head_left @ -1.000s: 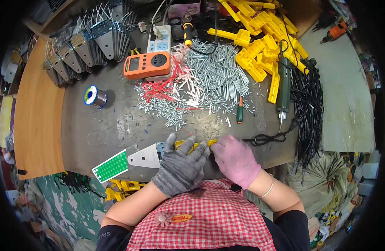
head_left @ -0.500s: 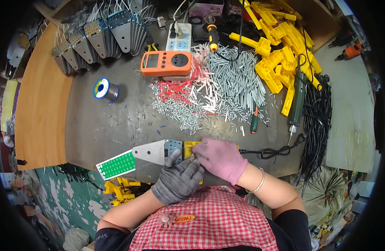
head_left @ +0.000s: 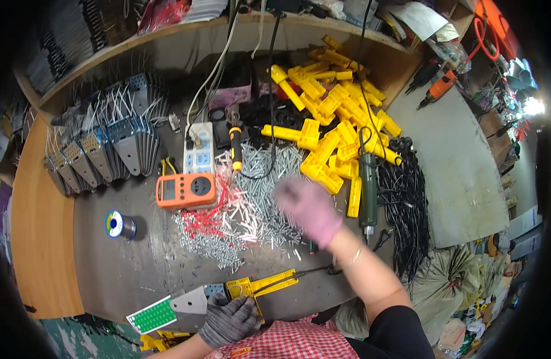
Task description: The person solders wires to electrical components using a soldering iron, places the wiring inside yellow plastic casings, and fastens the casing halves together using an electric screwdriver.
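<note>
My left hand (head_left: 230, 320), in a grey glove, grips a flat tool at the front of the bench, thumb and fingers on its yellow plastic handle shell (head_left: 269, 282). The shell lies with its hollow side up, and a black cord runs along it and out to the right. A tapered grey metal plate (head_left: 190, 301) with a green-patterned end piece (head_left: 151, 315) extends leftward. My right hand (head_left: 308, 209), in a pink glove, is over the right part of the pile of long silvery screws (head_left: 257, 164); motion smears its fingers.
Yellow handle shells (head_left: 341, 107) are heaped at the back right, beside a green electric screwdriver (head_left: 367, 191) and black cords (head_left: 404, 209). An orange meter (head_left: 186, 190) stands before a power strip (head_left: 199, 149). Metal plates (head_left: 132, 143) and a solder spool (head_left: 120, 225) are on the left.
My right hand has left the yellow handle and moved forward to the screw pile. My left hand stays at the handle. The view has tilted up, bringing a shelf into sight.
</note>
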A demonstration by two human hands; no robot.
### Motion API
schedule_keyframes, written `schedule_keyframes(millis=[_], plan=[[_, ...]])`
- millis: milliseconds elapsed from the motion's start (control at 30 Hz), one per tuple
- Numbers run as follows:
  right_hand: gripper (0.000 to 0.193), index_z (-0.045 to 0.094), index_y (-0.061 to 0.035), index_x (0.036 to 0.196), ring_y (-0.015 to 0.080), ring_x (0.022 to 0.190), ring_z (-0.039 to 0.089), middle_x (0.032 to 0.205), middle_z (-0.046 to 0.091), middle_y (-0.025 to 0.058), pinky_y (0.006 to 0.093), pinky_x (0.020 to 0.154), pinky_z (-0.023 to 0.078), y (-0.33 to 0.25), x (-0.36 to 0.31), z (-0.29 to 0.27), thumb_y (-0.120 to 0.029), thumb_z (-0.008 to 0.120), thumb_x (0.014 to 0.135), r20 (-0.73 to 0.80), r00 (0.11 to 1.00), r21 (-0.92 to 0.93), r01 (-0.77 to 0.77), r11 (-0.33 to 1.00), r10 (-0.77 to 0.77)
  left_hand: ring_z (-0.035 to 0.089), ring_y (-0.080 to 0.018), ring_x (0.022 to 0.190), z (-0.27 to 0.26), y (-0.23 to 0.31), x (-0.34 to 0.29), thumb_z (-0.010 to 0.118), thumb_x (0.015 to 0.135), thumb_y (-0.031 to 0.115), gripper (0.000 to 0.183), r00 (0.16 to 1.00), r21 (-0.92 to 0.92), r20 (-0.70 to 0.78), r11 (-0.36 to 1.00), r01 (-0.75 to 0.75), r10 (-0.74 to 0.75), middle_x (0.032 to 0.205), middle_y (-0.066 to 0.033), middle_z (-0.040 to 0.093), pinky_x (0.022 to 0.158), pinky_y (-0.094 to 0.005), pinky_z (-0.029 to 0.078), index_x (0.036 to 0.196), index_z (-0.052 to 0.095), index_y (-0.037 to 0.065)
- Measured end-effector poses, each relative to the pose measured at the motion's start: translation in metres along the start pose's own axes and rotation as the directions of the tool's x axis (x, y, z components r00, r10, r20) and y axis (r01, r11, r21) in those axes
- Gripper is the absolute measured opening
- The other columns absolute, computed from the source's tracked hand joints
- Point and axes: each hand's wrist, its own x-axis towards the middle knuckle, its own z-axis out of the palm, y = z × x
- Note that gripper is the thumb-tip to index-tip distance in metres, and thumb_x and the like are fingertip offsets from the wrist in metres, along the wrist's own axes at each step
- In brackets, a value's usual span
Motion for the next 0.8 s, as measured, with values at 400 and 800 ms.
schedule_keyframes(millis=[400, 800], plan=[[0.029, 0.077, -0.0097, 0.108, 0.0299, 0.115, 0.06, 0.11, 0.073, 0.0111, 0.0468, 0.101, 0.042, 0.092, 0.156, -0.056, -0.013, 0.069, 0.081, -0.072, 0.917, -0.82, -0.278, 0.5, 0.392, 0.065, -0.0204, 0.101, 0.008, 0.003, 0.006, 0.071, 0.075, 0.032, 0.023, 0.994, -0.03, -0.056, 0.995, 0.097, -0.099, 0.106, -0.0002, 0.067, 0.072, -0.0494, 0.045, 0.094, 0.067, 0.019], [0.038, 0.067, -0.0068, 0.108, 0.0354, 0.094, 0.063, 0.099, 0.064, 0.0146, 0.0457, 0.083, 0.054, -0.065, -0.02, -0.109, -0.011, 0.073, 0.071, 0.461, 0.879, -0.295, 0.281, 0.913, -0.122, 0.067, -0.0183, 0.094, 0.012, 0.006, -0.004, 0.078, 0.072, 0.035, 0.023, 0.998, -0.033, -0.008, 0.998, 0.06, -0.06, 0.106, -0.0006, 0.072, 0.076, -0.0512, 0.041, 0.086, 0.069, 0.02]])
